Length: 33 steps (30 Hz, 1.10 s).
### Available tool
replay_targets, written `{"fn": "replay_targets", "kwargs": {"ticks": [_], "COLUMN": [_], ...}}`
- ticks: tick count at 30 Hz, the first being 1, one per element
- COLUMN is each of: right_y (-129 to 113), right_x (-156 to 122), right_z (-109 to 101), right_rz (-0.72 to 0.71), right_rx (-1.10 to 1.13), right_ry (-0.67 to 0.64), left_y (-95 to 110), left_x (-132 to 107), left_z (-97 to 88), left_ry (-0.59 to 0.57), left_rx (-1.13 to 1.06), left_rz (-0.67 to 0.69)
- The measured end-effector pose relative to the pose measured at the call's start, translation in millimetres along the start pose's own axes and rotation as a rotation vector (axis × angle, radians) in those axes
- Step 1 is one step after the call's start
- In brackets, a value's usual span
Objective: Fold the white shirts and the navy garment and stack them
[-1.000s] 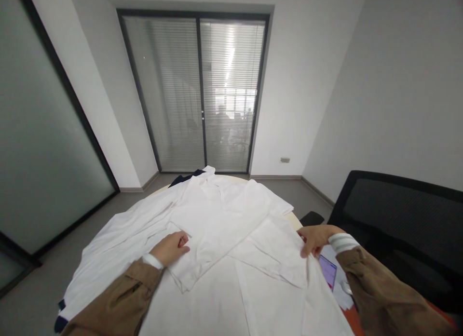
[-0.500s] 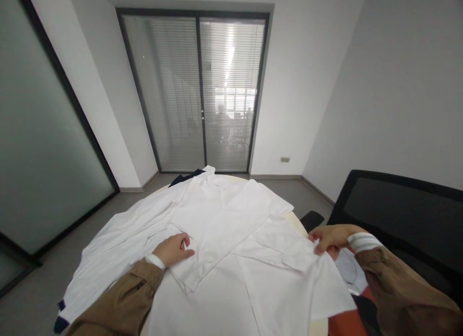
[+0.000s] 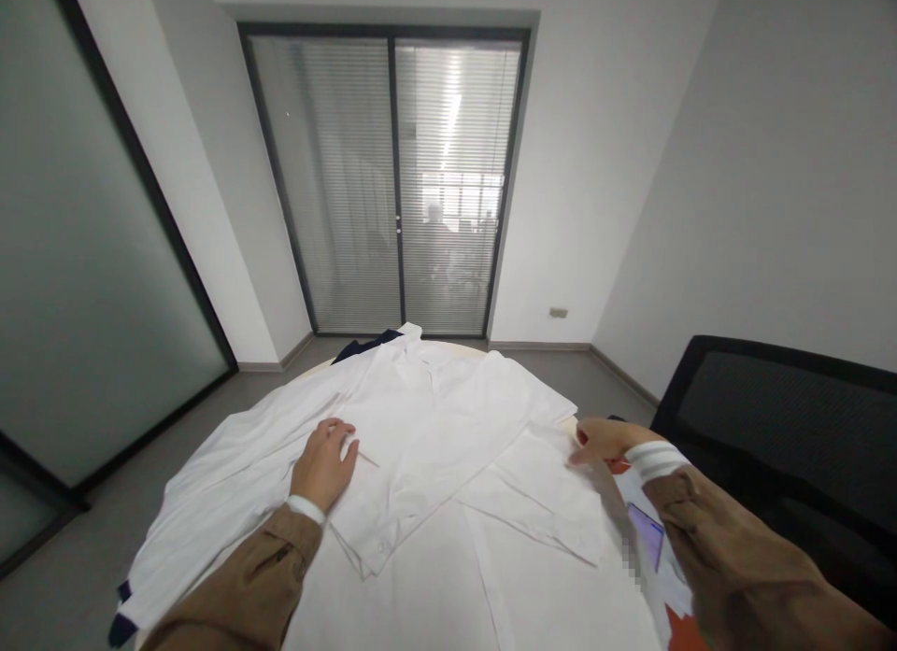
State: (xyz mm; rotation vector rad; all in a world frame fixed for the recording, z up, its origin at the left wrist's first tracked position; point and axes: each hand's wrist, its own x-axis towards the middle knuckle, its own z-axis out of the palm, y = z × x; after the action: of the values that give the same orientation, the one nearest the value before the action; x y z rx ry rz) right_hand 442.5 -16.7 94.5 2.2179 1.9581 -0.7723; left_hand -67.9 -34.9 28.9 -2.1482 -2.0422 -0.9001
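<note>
A white shirt (image 3: 434, 427) lies spread over a round table, partly folded, with a sleeve laid across its middle. My left hand (image 3: 323, 462) rests flat on the fabric left of centre, its fingers stretched out. At the shirt's right edge my right hand (image 3: 597, 443) has its fingers pinched together on the white cloth. Both arms wear brown sleeves with white cuffs.
A black mesh chair (image 3: 777, 417) stands at the right, close to the table. A phone with a lit screen (image 3: 648, 545) lies by my right forearm. Dark cloth (image 3: 364, 345) shows at the table's far edge. Glass doors with blinds (image 3: 392, 179) face me.
My right hand, which had lifted the shirt's right side, has lowered it back flat on the table. My left hand has slid slightly forward and flattened on the fabric.
</note>
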Motion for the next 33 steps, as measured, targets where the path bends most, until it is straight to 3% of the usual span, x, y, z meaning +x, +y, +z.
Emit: {"fn": "replay_targets", "kwargs": {"ticks": [2,4,9,12,15,19,24,29,33], "right_y": [-27,-60,-144,-183,-212,-228,-225,-224,-236], "right_x": [8,15,28,36,44,51,54,55,64], "right_z": [0,5,39,61,82,109,130,125,104], "right_rz": [-0.092,-0.281,-0.547,-0.594,-0.501,-0.365,-0.417,-0.457,-0.432], "right_rx": [-0.048,-0.089,-0.008,-0.049,-0.06,-0.034,0.012,0.056,-0.01], "right_ry": [0.115,0.259,0.295,0.234,0.213,0.258,0.425,0.427,0.334], "left_y": [-9,-18,-29,-33,-37,-42,-40,-34,-31], "left_x": [5,13,37,46,48,48,48,48,48], "left_z": [5.4,10.4,15.1,19.8,28.1,35.8,34.3,29.6,29.0], "left_ry": [0.045,0.031,-0.064,-0.02,0.043,0.045,0.079,0.099,0.101], "left_rx": [0.036,0.014,-0.169,-0.326,-0.378,-0.379,-0.382,-0.411,-0.457], "left_rz": [0.015,0.014,-0.095,-0.247,-0.336,-0.333,-0.324,-0.324,-0.328]}}
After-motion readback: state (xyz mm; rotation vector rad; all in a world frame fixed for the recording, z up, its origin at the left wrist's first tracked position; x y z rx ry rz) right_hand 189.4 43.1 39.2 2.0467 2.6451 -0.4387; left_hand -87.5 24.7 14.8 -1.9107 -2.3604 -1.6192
